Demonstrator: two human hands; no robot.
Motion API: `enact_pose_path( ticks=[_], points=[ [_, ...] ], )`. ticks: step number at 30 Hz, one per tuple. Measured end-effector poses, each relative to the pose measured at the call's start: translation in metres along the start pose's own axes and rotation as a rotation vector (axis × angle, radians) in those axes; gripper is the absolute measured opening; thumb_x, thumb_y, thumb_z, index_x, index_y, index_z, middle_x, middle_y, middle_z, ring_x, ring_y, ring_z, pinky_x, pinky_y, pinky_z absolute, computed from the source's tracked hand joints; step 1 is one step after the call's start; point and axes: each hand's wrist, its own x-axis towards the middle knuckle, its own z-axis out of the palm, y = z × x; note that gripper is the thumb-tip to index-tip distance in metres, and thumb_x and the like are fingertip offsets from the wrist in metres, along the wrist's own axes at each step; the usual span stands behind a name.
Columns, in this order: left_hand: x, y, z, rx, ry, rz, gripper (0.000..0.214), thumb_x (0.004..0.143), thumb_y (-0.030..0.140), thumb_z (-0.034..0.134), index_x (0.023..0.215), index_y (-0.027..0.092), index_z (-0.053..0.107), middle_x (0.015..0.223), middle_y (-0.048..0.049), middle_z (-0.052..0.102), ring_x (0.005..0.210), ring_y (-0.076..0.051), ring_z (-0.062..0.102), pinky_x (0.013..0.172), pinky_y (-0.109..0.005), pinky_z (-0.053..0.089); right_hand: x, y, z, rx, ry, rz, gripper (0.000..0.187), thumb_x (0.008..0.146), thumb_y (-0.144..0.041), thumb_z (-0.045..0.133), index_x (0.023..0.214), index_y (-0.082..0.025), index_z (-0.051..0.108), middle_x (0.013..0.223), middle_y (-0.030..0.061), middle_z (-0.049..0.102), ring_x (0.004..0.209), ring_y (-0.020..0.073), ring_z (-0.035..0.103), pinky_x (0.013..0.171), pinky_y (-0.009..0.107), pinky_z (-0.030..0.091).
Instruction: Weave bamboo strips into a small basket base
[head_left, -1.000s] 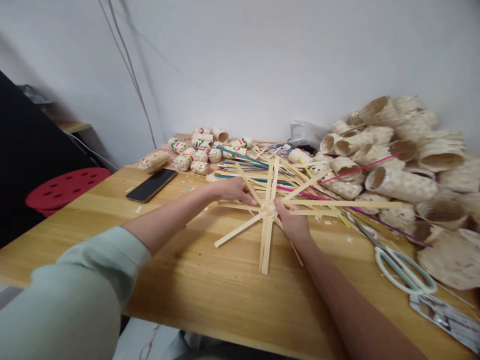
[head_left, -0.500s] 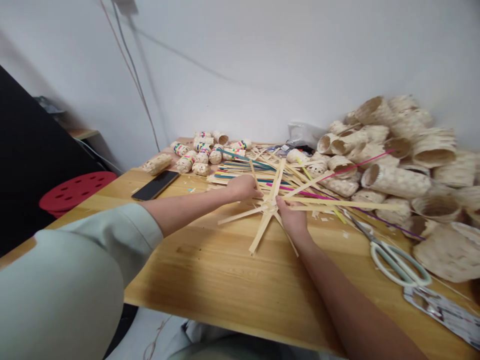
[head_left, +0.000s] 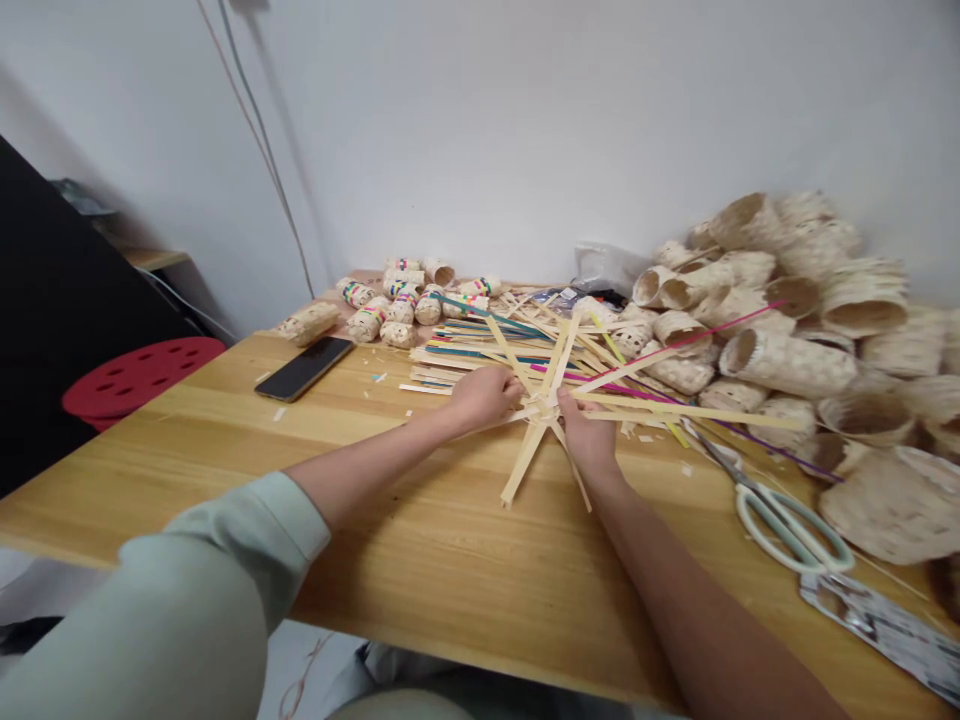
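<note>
A star-shaped weave of pale bamboo strips (head_left: 523,466) is held just over the table, its strips fanning out from an interlaced middle. My left hand (head_left: 484,397) is closed at the left side of the weave, fingers curled around strips near the centre; its fingertips are partly hidden. From the right, my right hand (head_left: 589,430) pinches the weave beside its centre, thumb on top. One long strip (head_left: 720,409) reaches out to the right past my right hand.
Loose strips (head_left: 465,352), some coloured, lie behind the hands. Woven tubes (head_left: 791,362) are heaped at the right, and small woven pieces (head_left: 400,308) sit at the back. A phone (head_left: 306,368) lies left; scissors (head_left: 793,525) lie right. A red stool (head_left: 142,378) stands beyond the table (head_left: 420,580).
My left hand has moved slightly lower and my left forearm has swung down. A strip behind the left hand now leans farther left. My right hand keeps its pinch.
</note>
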Motion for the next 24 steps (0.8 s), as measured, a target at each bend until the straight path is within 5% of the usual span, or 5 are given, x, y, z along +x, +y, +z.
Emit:
enact_pose_path(
  ticks=[12, 17, 24],
  points=[
    [-0.001, -0.012, 0.009, -0.043, 0.140, 0.022, 0.020, 0.074, 0.029, 0.047, 0.057, 0.018, 0.052, 0.053, 0.0017, 0.050, 0.048, -0.011, 0.036, 0.050, -0.027, 0.018, 0.001, 0.007, 0.003, 0.193, 0.006, 0.095, 0.038, 0.059, -0.054, 0.070, 0.062, -0.016, 0.062, 0.052, 0.0016, 0.061, 0.050, 0.0152, 0.052, 0.049, 0.027, 0.041],
    [-0.001, -0.014, 0.006, -0.161, -0.023, 0.150, 0.027, 0.074, 0.033, 0.047, 0.052, 0.018, 0.043, 0.047, 0.0047, 0.038, 0.046, -0.008, 0.031, 0.048, -0.026, 0.016, 0.000, 0.007, 0.005, 0.143, 0.044, 0.108, 0.036, 0.061, -0.052, 0.069, 0.059, -0.017, 0.059, 0.050, -0.0001, 0.057, 0.046, 0.0126, 0.047, 0.046, 0.026, 0.038],
    [-0.006, -0.006, -0.003, -0.522, -0.254, 0.129, 0.029, 0.073, 0.036, 0.050, 0.053, 0.017, 0.041, 0.049, 0.0059, 0.032, 0.047, -0.007, 0.025, 0.046, -0.023, 0.017, -0.002, 0.003, 0.006, 0.177, 0.068, 0.061, 0.036, 0.061, -0.051, 0.069, 0.058, -0.018, 0.056, 0.046, -0.0021, 0.052, 0.043, 0.0118, 0.043, 0.042, 0.025, 0.035]
  ],
)
